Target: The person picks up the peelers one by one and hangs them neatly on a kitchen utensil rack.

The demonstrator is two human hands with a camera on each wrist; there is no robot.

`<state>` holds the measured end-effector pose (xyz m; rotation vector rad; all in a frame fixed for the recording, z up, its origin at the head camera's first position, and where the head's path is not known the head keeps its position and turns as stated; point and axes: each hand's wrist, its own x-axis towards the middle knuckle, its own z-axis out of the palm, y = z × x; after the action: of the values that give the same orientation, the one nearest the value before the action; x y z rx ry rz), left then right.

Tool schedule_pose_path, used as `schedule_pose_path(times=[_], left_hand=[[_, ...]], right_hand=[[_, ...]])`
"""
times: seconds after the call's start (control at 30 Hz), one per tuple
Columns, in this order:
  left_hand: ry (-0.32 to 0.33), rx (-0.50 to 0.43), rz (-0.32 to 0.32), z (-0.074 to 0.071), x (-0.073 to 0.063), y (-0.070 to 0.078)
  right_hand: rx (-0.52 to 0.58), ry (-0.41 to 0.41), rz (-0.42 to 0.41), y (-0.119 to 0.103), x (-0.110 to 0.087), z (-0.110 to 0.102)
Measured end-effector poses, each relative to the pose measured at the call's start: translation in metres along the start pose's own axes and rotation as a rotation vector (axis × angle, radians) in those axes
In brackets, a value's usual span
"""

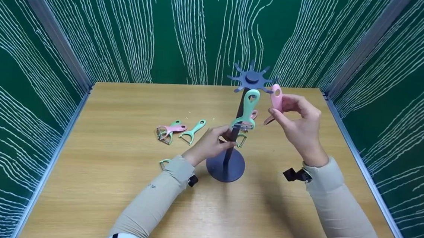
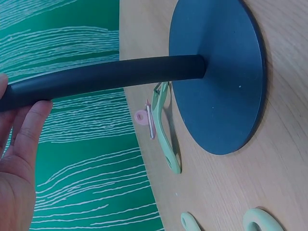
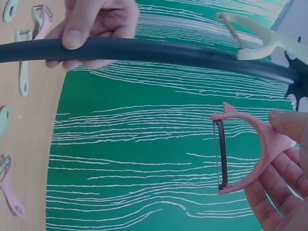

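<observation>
My left hand (image 1: pixel 212 143) grips the dark post (image 2: pixel 110 79) of an upright stand, partway up. The stand has a round base (image 1: pixel 226 164) and a star-shaped top (image 1: pixel 252 77) with several hook arms. In my right hand (image 1: pixel 303 121) is a pink peeler (image 1: pixel 276 97), pinched by its handle between thumb and fingers; its handle end is beside a hook arm on the right. The right wrist view shows that peeler's blade (image 3: pixel 222 154) pointing away from the hand. A green peeler (image 1: pixel 249 106) hangs from the front of the top, blade down.
On the wooden table (image 1: pixel 116 202), left of the stand, lie a pink peeler (image 1: pixel 174 128) across a green one, and another green peeler (image 1: pixel 193 132). A further green peeler (image 1: pixel 163 163) is partly hidden by the left forearm. More peelers lie behind the post. Green patterned walls (image 1: pixel 181 31) surround the table.
</observation>
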<state>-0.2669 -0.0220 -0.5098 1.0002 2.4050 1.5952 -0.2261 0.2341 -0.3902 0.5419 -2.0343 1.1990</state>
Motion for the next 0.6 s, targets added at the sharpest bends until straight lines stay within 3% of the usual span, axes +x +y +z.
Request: schedule_pose_path(times=[0.6], left_hand=[[0.006,0.016,-0.003,0.0,0.0,0.0]], right_hand=[[0.092,0.081,-0.051,-0.034,0.0,-0.006]])
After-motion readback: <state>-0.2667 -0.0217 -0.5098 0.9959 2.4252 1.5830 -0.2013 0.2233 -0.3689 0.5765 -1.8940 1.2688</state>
